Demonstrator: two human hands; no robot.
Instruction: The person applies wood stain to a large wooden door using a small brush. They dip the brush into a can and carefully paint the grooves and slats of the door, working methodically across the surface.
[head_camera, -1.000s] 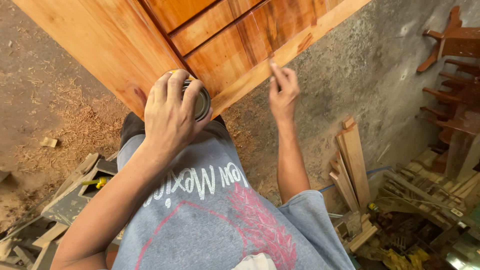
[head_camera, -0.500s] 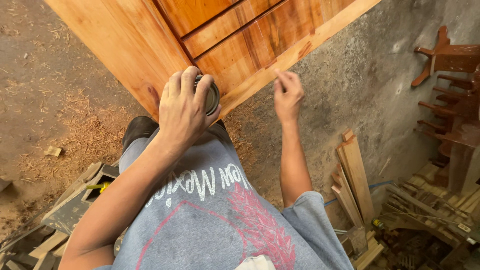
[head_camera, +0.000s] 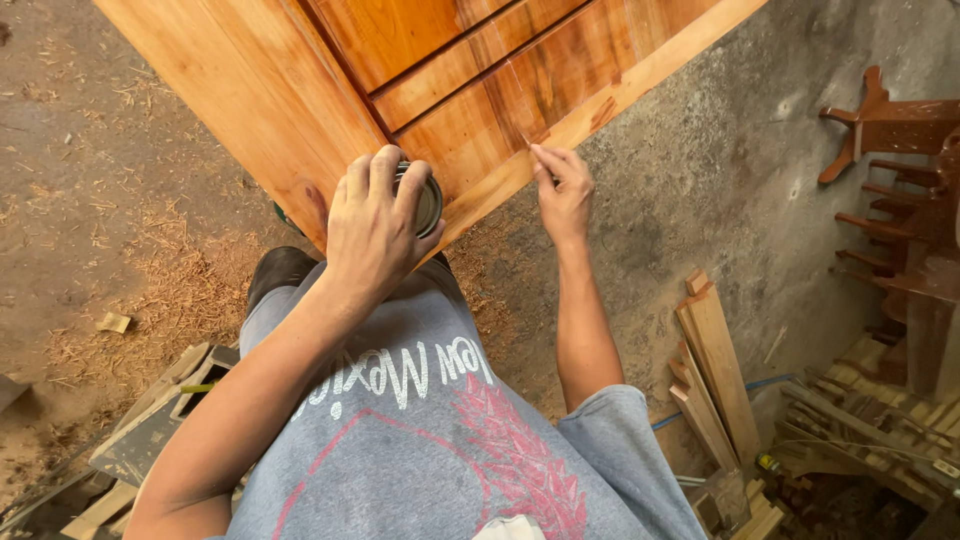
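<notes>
Gripping a small round metal tin (head_camera: 428, 203), the left hand (head_camera: 375, 225) has its fingers (head_camera: 383, 170) curled over the rim from above, thumb at the near side, so only the lid's right edge shows. The tin sits against the lower edge of a varnished wooden door panel (head_camera: 300, 90), close to its near corner.

The right hand (head_camera: 565, 195) stands at three o'clock from the tin, a short way apart. Its fingertips (head_camera: 540, 155) are pinched narrow, thumb and forefinger pressed together and touching the panel's pale edge strip (head_camera: 640, 75). Whether they hold anything small cannot be told from this view.

The door panel fills the upper frame, running from ten o'clock to one o'clock, with recessed inner panels (head_camera: 520, 90) in a darker orange tone and dark grooves between them. Its lower corner points toward the person's body.

Below the hands, the person's grey printed shirt (head_camera: 420, 440) occupies six o'clock. A dark shoe (head_camera: 280, 272) shows at eight o'clock from the tin, on a dirt floor (head_camera: 90, 200) scattered with wood shavings (head_camera: 190, 290). Loose timber offcuts (head_camera: 715, 370) lie at four o'clock. Dark carved wooden furniture parts (head_camera: 890, 190) stand at three o'clock by the right edge. Scrap boards (head_camera: 150, 430) lie at eight o'clock.
</notes>
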